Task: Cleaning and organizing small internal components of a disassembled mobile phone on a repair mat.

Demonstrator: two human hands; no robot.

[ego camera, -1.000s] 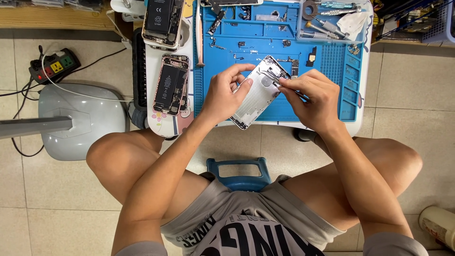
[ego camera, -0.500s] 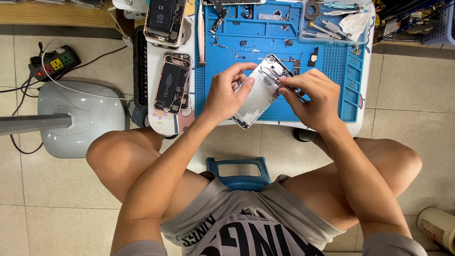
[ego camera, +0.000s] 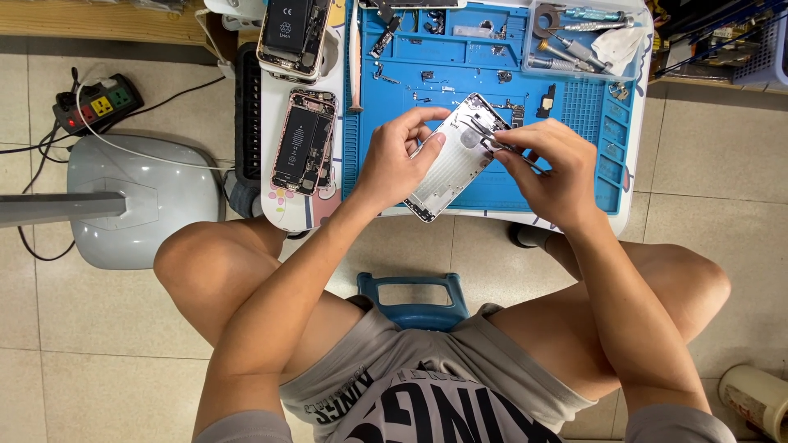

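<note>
two hands [ego camera: 476,160], each grip closed: flat silver phone shell [ego camera: 450,164], thin metal tweezers [ego camera: 484,137].

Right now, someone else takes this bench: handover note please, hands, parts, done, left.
Left hand: grips the silver phone housing by its left edge, tilted over the blue work mat.
Right hand: pinches metal tweezers, tips inside the housing's upper part.
Parts: two opened phones lie left of the mat; loose screws and small parts are scattered on the mat's upper area; spare tools sit in a clear tray at top right.
Done: the housing looks stripped, mostly bare inside.
Left: whatever the tweezers are working on; too small to identify.
</note>
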